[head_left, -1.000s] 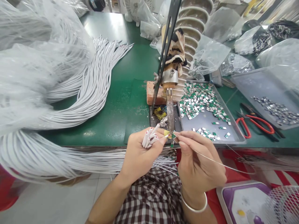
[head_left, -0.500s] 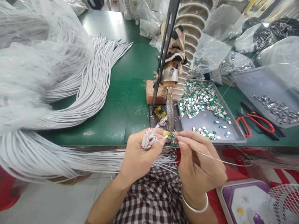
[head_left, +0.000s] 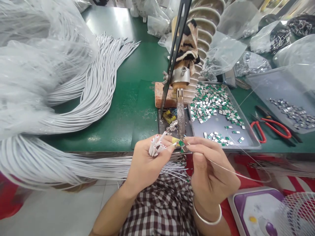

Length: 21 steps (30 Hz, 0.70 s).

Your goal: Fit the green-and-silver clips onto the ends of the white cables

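Observation:
My left hand (head_left: 150,164) is closed round a bunch of white cables (head_left: 156,147), their ends standing up between thumb and fingers. One cable end points right, toward a small green circuit board (head_left: 181,144). Pinched in my right hand (head_left: 211,170) is a thin solder wire (head_left: 223,170), whose loop trails off to the right. The fingertips of both hands almost meet under the tip of a soldering iron (head_left: 180,114), which hangs in a clamp. Whether the iron touches the board is too small to tell.
A metal tray (head_left: 251,141) of green and silver boards lies right of the iron, with red-handled pliers (head_left: 275,126) beyond. Behind the iron are a brick (head_left: 161,95) and a ribbed hose (head_left: 205,29). Bundled white cables (head_left: 98,88) in plastic cover the left side.
The fingers of my right hand have shifted slightly at the board, and its thumb has moved a little right. My left hand holds nearly the same place. The view has shifted slightly.

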Each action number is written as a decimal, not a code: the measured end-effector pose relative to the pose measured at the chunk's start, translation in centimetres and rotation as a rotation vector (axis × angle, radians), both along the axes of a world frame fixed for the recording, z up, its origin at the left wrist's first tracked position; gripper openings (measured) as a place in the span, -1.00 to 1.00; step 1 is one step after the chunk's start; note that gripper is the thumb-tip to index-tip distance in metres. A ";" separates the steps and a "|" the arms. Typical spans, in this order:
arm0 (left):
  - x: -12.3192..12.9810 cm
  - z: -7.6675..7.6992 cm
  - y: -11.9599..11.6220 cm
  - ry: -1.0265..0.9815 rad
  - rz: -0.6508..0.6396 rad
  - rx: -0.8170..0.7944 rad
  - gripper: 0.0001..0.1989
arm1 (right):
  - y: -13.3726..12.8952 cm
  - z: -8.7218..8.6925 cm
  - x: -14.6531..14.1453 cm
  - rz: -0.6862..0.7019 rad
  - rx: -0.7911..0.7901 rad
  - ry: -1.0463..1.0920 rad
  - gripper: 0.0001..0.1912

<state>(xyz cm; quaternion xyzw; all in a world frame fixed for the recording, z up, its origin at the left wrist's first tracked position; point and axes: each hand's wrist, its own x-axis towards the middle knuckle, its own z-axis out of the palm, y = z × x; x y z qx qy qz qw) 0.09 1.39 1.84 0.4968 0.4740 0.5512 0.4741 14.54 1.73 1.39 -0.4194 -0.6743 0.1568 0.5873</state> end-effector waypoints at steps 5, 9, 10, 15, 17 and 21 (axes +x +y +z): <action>-0.2 -0.3 0.2 0.152 -0.037 0.033 -0.89 | 0.1 -0.1 0.1 -0.067 -0.226 -0.119 -0.83; -0.2 -0.5 0.3 0.184 -0.155 -0.035 -0.83 | 0.3 -0.3 0.1 -0.063 -0.225 -0.137 -0.86; -0.2 -0.5 0.3 0.147 -0.164 -0.066 -0.82 | 0.4 -0.3 0.2 -0.057 -0.226 -0.127 -0.86; 0.0 -0.7 0.2 0.034 -0.129 -0.117 -0.88 | 0.4 -0.3 0.5 0.035 -0.329 -0.028 -0.86; 0.1 -0.7 0.2 0.017 -0.107 -0.104 -0.86 | 0.2 -0.6 0.3 0.038 -0.349 0.004 -0.82; 0.1 -0.2 0.4 0.003 -0.055 -0.055 -0.80 | -0.1 -1.3 -0.6 -0.082 -0.153 0.147 -0.69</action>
